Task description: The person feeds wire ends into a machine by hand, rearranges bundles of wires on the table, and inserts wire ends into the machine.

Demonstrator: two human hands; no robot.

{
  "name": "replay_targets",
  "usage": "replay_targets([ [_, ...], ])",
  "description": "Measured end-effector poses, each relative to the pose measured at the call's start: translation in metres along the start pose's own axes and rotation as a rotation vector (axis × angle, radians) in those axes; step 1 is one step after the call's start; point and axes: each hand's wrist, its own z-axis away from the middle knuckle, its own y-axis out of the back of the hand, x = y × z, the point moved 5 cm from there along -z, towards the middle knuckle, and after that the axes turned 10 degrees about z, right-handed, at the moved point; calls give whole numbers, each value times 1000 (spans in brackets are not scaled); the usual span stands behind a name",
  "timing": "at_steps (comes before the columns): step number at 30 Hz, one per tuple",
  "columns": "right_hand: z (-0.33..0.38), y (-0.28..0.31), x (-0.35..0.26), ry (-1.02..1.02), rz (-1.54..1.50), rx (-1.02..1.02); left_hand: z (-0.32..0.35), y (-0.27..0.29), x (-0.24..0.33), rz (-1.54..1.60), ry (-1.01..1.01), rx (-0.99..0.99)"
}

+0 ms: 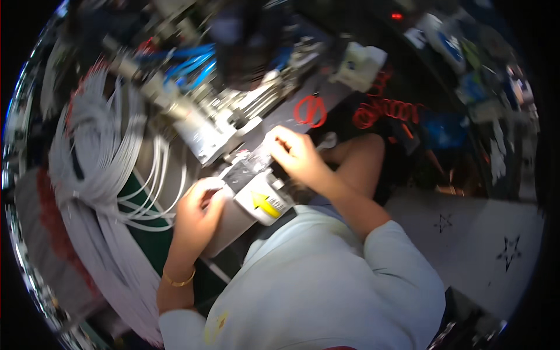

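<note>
My left hand [198,207] rests with curled fingers on the grey housing [230,224] of a small bench machine, pinching the end of a thin white wire [153,210]. My right hand [294,153] is closed at the machine's metal head [248,166], fingertips on a small part that I cannot make out. A yellow warning label [265,204] sits on the housing between both hands. A gold bangle [178,281] circles my left wrist.
A large bundle of white wires [96,151] loops at the left. Blue tubes [192,64] and metal machine parts [204,125] lie behind. Red scissors [310,111], a red coiled cable [388,109] and a white device [360,65] sit at the back right.
</note>
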Motion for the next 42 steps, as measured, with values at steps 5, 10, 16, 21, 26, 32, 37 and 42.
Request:
replay_targets([
  [5,51,117,12,-479,187,526,31,21,-28,38,102,117],
  [10,136,299,58,-222,472,1254,82,80,-37,-7,83,608],
  [16,198,406,78,-375,944,1384,93,113,-25,293,42,819],
  [21,78,318,83,-64,983,754,54,100,49,1060,-293,132],
  [26,-27,223,94,62,872,650,31,61,180,1304,-285,-289],
  [32,-100,213,183,-75,1247,42,99,95,156,1303,-369,-20],
  [37,-100,247,124,183,952,761,102,103,138,1327,-366,33],
  [42,-46,243,24,293,860,1424,92,106,131,1342,-341,13],
])
